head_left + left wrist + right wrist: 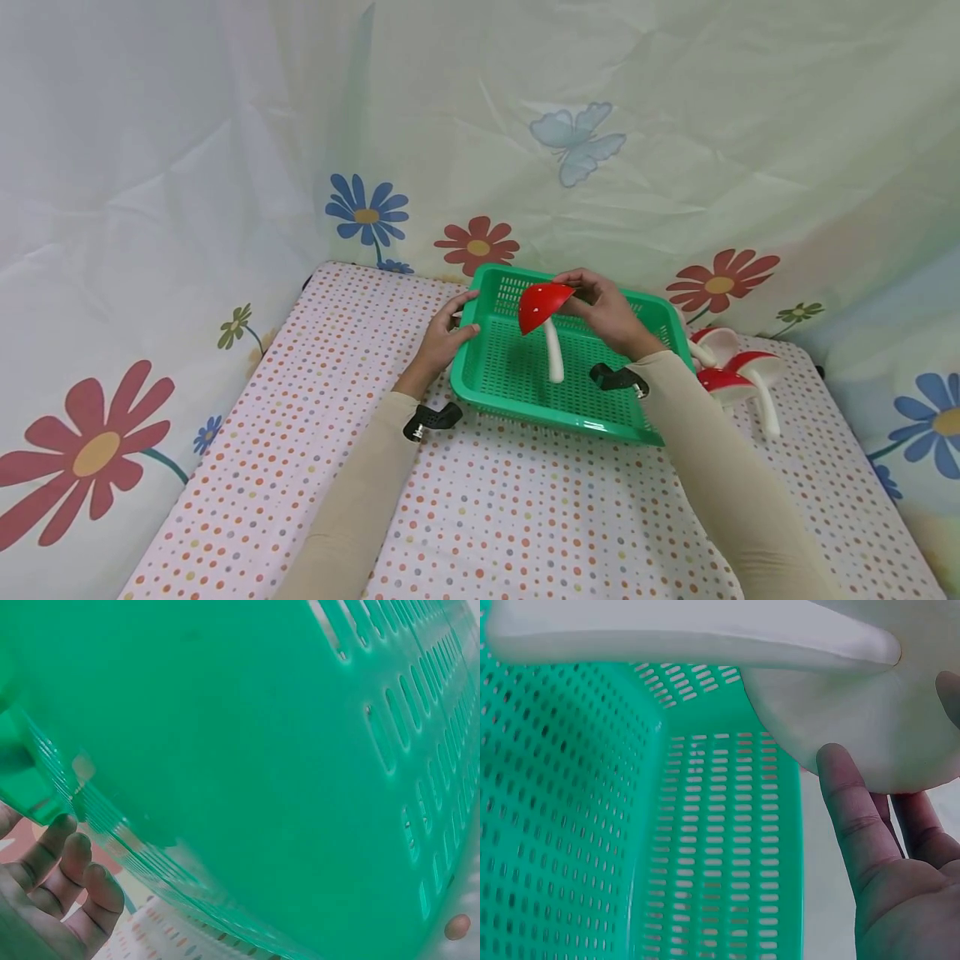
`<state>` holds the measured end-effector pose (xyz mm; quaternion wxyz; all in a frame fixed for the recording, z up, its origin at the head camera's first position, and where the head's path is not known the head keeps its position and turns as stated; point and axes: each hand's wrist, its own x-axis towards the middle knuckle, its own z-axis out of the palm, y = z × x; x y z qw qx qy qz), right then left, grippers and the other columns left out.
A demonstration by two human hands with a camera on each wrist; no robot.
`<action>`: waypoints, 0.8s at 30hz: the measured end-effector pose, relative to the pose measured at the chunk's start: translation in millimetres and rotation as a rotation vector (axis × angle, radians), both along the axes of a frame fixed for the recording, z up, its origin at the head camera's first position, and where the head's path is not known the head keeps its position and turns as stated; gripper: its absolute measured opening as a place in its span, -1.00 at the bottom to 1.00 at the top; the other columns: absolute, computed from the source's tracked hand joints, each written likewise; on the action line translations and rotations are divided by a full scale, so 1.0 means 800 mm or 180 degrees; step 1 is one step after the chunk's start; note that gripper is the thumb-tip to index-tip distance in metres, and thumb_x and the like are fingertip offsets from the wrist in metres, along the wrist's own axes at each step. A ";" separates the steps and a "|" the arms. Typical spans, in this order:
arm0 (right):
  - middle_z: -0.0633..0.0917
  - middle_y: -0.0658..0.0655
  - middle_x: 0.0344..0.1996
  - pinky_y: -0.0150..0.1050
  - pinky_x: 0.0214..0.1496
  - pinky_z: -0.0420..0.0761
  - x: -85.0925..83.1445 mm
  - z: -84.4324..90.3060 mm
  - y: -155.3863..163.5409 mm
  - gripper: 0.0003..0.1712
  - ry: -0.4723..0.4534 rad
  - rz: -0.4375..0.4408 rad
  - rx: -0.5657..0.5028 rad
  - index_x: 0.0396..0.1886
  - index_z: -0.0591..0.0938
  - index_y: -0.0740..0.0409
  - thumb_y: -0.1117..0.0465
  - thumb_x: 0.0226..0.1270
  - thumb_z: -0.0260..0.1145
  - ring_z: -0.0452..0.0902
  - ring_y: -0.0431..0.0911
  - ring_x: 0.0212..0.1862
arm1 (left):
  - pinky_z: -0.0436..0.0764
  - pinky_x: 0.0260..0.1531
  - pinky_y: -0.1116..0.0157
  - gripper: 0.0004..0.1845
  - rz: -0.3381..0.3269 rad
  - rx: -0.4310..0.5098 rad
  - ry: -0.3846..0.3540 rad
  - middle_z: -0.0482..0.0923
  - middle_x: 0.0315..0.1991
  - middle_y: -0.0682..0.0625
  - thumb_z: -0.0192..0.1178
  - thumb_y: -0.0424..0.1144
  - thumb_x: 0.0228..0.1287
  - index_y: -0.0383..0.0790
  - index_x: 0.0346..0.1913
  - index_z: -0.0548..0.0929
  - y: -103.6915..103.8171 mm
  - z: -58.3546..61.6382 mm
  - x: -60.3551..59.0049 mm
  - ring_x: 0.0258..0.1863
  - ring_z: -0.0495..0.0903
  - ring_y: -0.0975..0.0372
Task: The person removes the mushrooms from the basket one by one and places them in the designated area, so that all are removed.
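Note:
A toy mushroom [542, 308] with a red cap and a white stem is over the green plastic basket [562, 423]. My right hand [609, 315] pinches it by the edge of its cap. From the right wrist view, the cap's pale underside and the stem [690, 634] show above the basket's slotted wall. At the basket's left rim, my left hand [441, 343] grips with thumb and fingers. Its fingers [103, 889] appear curled beside the green wall in the left wrist view, where the thumb is hidden.
Several more red-capped mushrooms [726, 382] lie together just right of the basket, partly behind its rim and my right forearm. A dotted cloth [480, 517] covers the table. Behind it hangs a curtain [450, 125] printed with flowers and a butterfly.

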<state>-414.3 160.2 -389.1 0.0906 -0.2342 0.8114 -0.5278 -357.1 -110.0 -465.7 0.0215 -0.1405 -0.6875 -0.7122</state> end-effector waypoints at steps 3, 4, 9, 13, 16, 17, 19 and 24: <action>0.60 -0.09 -0.04 -0.35 0.00 0.64 0.002 0.000 0.009 -0.60 0.0034 -0.0007 -0.0010 0.19 0.48 0.24 0.18 0.45 0.23 0.53 -0.14 0.02 | 0.51 0.07 -0.22 -0.39 0.0000 -0.0004 -0.0008 0.21 0.37 -0.40 0.03 -0.46 0.42 -0.32 0.50 0.20 0.000 0.000 0.000 -0.02 0.44 0.11; 0.60 -0.10 -0.05 -0.36 0.00 0.64 0.003 0.000 0.013 -0.60 0.0046 -0.0014 -0.0004 0.19 0.48 0.24 0.17 0.45 0.23 0.53 -0.15 0.01 | 0.53 0.06 -0.19 -0.39 0.0003 -0.0013 -0.0011 0.21 0.37 -0.40 0.03 -0.45 0.42 -0.32 0.50 0.21 0.000 -0.001 0.000 -0.01 0.45 0.11; 0.61 -0.13 -0.06 -0.37 -0.04 0.65 0.008 -0.001 0.025 -0.59 0.0111 -0.0055 0.0039 0.18 0.49 0.26 0.17 0.45 0.24 0.54 -0.17 -0.01 | 0.62 -0.05 0.10 -0.39 0.0029 -0.0054 -0.0025 0.23 0.37 -0.37 0.04 -0.43 0.42 -0.30 0.50 0.22 -0.001 -0.001 0.001 0.00 0.45 0.10; 0.61 -0.14 -0.07 -0.38 -0.05 0.65 0.012 0.000 0.031 -0.59 0.0139 -0.0064 0.0042 0.19 0.48 0.29 0.19 0.45 0.23 0.54 -0.18 -0.02 | 0.61 -0.11 0.24 -0.39 0.0047 -0.0076 -0.0030 0.23 0.37 -0.37 0.04 -0.44 0.42 -0.30 0.49 0.22 -0.001 0.000 0.002 -0.01 0.44 0.12; 0.61 -0.14 -0.07 -0.39 -0.05 0.65 0.013 0.000 0.035 -0.60 0.0112 -0.0058 0.0026 0.18 0.48 0.29 0.20 0.45 0.23 0.54 -0.18 -0.02 | 0.60 -0.11 0.25 -0.39 0.0049 -0.0079 -0.0019 0.23 0.37 -0.39 0.04 -0.45 0.42 -0.31 0.49 0.22 -0.001 0.001 0.003 -0.01 0.44 0.12; 0.60 -0.14 -0.07 -0.39 -0.05 0.65 0.014 0.000 0.036 -0.60 0.0110 -0.0061 0.0034 0.18 0.48 0.29 0.19 0.45 0.23 0.54 -0.18 -0.02 | 0.59 -0.11 0.25 -0.40 0.0050 -0.0075 -0.0015 0.23 0.37 -0.40 0.03 -0.46 0.42 -0.31 0.49 0.22 -0.001 0.002 0.004 -0.02 0.44 0.12; 0.61 -0.14 -0.07 -0.37 -0.04 0.65 0.015 0.000 0.039 -0.60 0.0114 -0.0062 0.0007 0.17 0.48 0.30 0.20 0.45 0.23 0.55 -0.18 -0.03 | 0.59 -0.11 0.26 -0.39 0.0047 -0.0074 -0.0010 0.22 0.38 -0.40 0.03 -0.47 0.42 -0.33 0.49 0.21 0.000 0.003 0.004 -0.02 0.44 0.12; 0.61 -0.15 -0.09 -0.38 -0.06 0.65 0.020 0.002 0.047 -0.60 0.0204 -0.0078 0.0024 0.17 0.48 0.32 0.21 0.45 0.23 0.55 -0.19 -0.06 | 0.59 -0.10 0.25 -0.39 0.0047 -0.0035 0.0005 0.22 0.38 -0.39 0.04 -0.46 0.42 -0.30 0.50 0.21 0.001 -0.002 0.001 0.00 0.44 0.10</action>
